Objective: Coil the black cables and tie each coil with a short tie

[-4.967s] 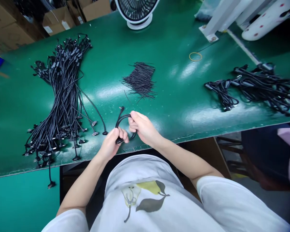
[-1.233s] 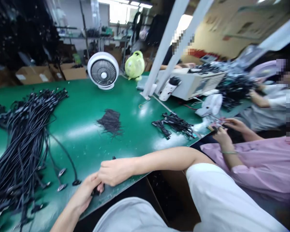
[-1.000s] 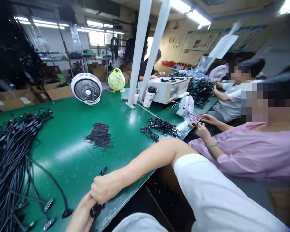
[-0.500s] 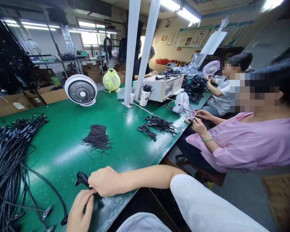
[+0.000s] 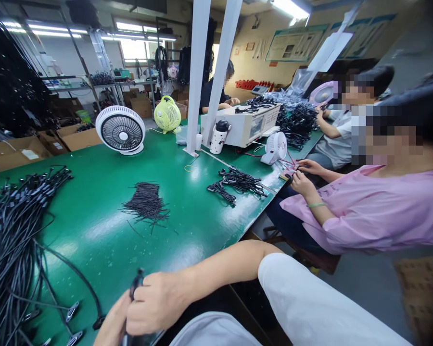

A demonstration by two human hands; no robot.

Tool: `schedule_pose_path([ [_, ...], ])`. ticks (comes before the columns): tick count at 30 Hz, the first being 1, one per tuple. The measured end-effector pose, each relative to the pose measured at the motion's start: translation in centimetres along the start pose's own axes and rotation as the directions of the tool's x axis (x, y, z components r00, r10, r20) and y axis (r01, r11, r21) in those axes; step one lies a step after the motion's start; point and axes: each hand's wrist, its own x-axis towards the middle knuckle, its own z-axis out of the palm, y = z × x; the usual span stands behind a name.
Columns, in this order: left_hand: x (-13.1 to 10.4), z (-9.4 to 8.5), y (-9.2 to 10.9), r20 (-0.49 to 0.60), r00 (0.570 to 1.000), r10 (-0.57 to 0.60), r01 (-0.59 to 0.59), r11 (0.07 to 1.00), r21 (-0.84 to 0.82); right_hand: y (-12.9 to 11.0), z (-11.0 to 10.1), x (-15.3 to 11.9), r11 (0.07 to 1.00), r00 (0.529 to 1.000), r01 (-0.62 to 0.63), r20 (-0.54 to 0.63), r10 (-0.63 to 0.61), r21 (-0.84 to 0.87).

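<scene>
At the near table edge, my right hand (image 5: 159, 300) is closed in a fist around a black cable (image 5: 135, 284). A looped part of the cable sticks up above its knuckles. My left hand (image 5: 111, 317) presses against it from the left, closed on the same cable, with its fingertips partly hidden behind my right hand. Left of both hands lies a large bundle of black cables (image 5: 14, 240), some with metal-ended plugs (image 5: 72, 311) hanging toward me. Farther up the table is a pile of short black ties (image 5: 146, 202).
Coiled black cables (image 5: 238, 185) lie to the right on the green table (image 5: 94, 259). Behind them stand a white fan (image 5: 120, 130), a green fan (image 5: 167, 114), a bottle (image 5: 219, 137) and white posts (image 5: 197, 72). A co-worker in pink (image 5: 364, 211) sits at the right, hands on small parts.
Both hands have drawn closer to me, the right one turning downward over the left. The black cable's looped end has moved from lying leftward to standing up above the fist.
</scene>
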Motion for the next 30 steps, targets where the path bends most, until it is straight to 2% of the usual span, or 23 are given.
schedule_pose_path([
  [2,-0.6,-0.4,0.9,-0.091,0.981,0.169,-0.16,0.983,0.092,0.6,-0.1,0.1,0.987,0.981,-0.153,0.114,0.157,-0.042],
  [3,-0.9,-0.4,1.2,-0.109,0.95,0.294,-0.269,0.943,0.195,1.2,-0.1,0.1,0.966,0.951,-0.251,0.167,0.259,-0.063],
  [4,-1.1,-0.4,1.4,-0.073,0.908,0.414,-0.372,0.872,0.317,1.9,-0.1,0.0,0.93,0.907,-0.359,0.206,0.367,-0.078],
  [5,-1.4,-0.2,1.4,0.016,0.871,0.492,-0.45,0.783,0.429,2.5,-0.2,0.0,0.882,0.853,-0.464,0.229,0.47,-0.082],
  [7,-1.7,0.6,1.2,0.211,0.844,0.494,-0.521,0.66,0.541,3.4,-0.3,-0.1,0.784,0.754,-0.619,0.238,0.612,-0.054],
  [8,-1.7,1.1,1.1,0.262,0.852,0.453,-0.519,0.66,0.543,3.5,-0.4,0.0,0.75,0.726,-0.661,0.234,0.647,-0.026],
  [9,-1.7,1.6,1.0,0.276,0.871,0.407,-0.491,0.704,0.512,3.4,-0.5,0.0,0.73,0.711,-0.684,0.229,0.665,0.006],
  [11,-1.6,2.4,1.0,0.215,0.919,0.33,-0.387,0.86,0.333,2.5,-0.7,0.2,0.722,0.717,-0.689,0.212,0.664,0.069],
  [12,-1.5,2.6,1.0,0.181,0.945,0.273,-0.301,0.941,0.156,1.9,-0.8,0.2,0.727,0.729,-0.68,0.2,0.655,0.099],
  [13,-1.3,2.7,1.1,0.133,0.967,0.219,-0.217,0.976,-0.028,1.4,-1.0,0.2,0.734,0.743,-0.667,0.182,0.644,0.127],
  [15,-1.2,2.4,1.3,0.123,0.979,0.165,-0.133,0.964,-0.229,0.6,-1.1,-0.1,0.744,0.767,-0.641,0.138,0.627,0.186],
  [18,-1.5,1.5,1.9,0.181,0.976,0.118,-0.054,0.944,-0.327,0.2,-0.9,-0.6,0.751,0.801,-0.59,0.099,0.59,0.298],
  [20,-2.0,1.1,2.1,0.244,0.962,0.12,-0.047,0.957,-0.286,0.0,-0.5,-0.8,0.733,0.816,-0.559,0.099,0.57,0.388],
  [21,-2.2,1.0,2.1,0.266,0.953,0.142,-0.082,0.971,-0.224,0.0,-0.2,-0.8,0.705,0.811,-0.557,0.103,0.577,0.438],
  [23,-2.4,1.1,1.9,0.248,0.942,0.227,-0.227,0.973,-0.029,-0.1,0.6,-0.7,0.58,0.757,-0.587,0.13,0.641,0.565],
  [24,-2.5,1.2,1.8,0.209,0.936,0.281,-0.304,0.949,0.083,-0.2,1.1,-0.6,0.471,0.708,-0.605,0.163,0.687,0.642],
  [26,-2.6,1.5,1.5,0.132,0.924,0.359,-0.382,0.885,0.265,-0.2,1.7,-0.6,0.169,0.604,-0.603,0.308,0.735,0.78],
  [27,-2.6,1.7,1.4,0.12,0.923,0.367,-0.386,0.87,0.308,-0.1,1.8,-0.7,0.015,0.577,-0.583,0.401,0.711,0.812],
  [28,-2.7,1.8,1.4,0.131,0.926,0.354,-0.377,0.873,0.308,0.1,1.7,-0.9,-0.095,0.581,-0.565,0.477,0.66,0.819],
  [29,-2.7,1.8,1.3,0.164,0.932,0.323,-0.358,0.893,0.273,0.3,1.4,-1.1,-0.134,0.596,-0.56,0.511,0.62,0.817],
  [30,-2.8,1.9,1.3,0.208,0.933,0.292,-0.335,0.918,0.214,0.7,0.9,-1.4,-0.099,0.602,-0.566,0.493,0.628,0.818],
])
